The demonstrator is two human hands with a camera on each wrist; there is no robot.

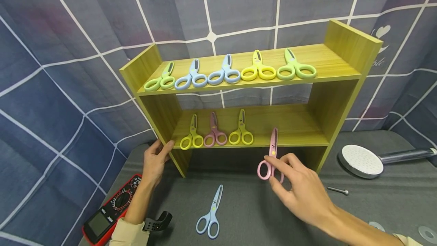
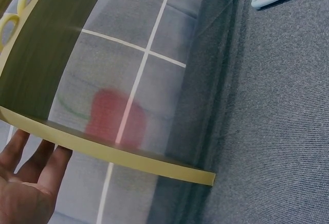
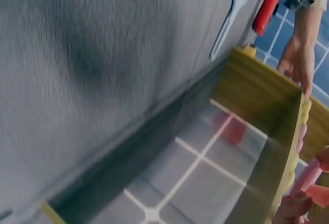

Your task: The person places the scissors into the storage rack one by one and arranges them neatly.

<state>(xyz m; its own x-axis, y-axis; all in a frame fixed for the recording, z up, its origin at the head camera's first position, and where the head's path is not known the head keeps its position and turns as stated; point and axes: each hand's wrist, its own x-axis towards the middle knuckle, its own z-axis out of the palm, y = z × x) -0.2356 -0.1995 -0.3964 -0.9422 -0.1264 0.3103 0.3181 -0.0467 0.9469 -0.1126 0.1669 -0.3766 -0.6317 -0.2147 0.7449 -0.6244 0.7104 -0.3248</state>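
Note:
A wooden two-tier shelf [image 1: 280,119] stands in the middle. My left hand [image 1: 154,162] rests against its left side panel, with the thumb at the front edge and the fingers on the outer face [image 2: 36,172]. Between thumb and fingers, my right hand [image 1: 304,189] pinches pink scissors [image 1: 274,145] by the handle loops, blades pointing up, in front of the lower board's right part. On that board lie yellow scissors [image 1: 193,134], darker pink scissors [image 1: 214,130] and a second yellow pair [image 1: 241,128]. The upper board carries several green, blue and yellow scissors [image 1: 257,67] in a row.
Blue scissors [image 1: 211,212] lie on the grey cloth before the shelf. At left is a red multimeter [image 1: 114,208]. A shower head [image 1: 362,160], a bolt [image 1: 338,190] and washers [image 1: 427,234] lie at right. A tile-patterned curtain [image 1: 239,7] hangs behind.

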